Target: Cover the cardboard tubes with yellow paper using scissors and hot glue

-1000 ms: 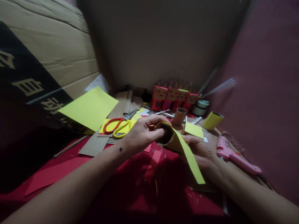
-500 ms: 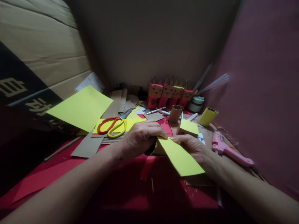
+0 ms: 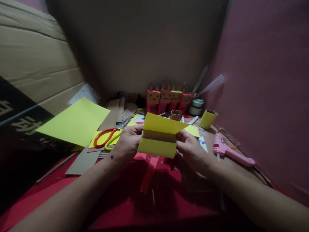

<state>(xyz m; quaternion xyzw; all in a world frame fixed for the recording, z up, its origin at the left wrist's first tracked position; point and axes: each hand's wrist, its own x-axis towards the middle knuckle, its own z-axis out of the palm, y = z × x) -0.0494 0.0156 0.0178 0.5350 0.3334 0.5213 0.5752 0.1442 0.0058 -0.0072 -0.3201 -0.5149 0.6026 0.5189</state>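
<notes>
Yellow paper [image 3: 156, 149] mostly hides the cardboard tube [image 3: 159, 135] gripped between left hand [image 3: 128, 141] and right hand [image 3: 191, 149].

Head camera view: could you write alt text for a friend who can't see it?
A person's left hand and right hand hold brown cardboard partly covered by yellow paper above a red surface. Scissors lie to the left and a pink glue gun to the right; small figures with drawn faces stand behind.

Cardboard tube [image 3: 159, 136], held sideways in midair, partly wrapped in yellow paper [image 3: 156, 148]; paper's loose flap [image 3: 161, 123] stands raised along the top, brown strip exposed below it.
</notes>
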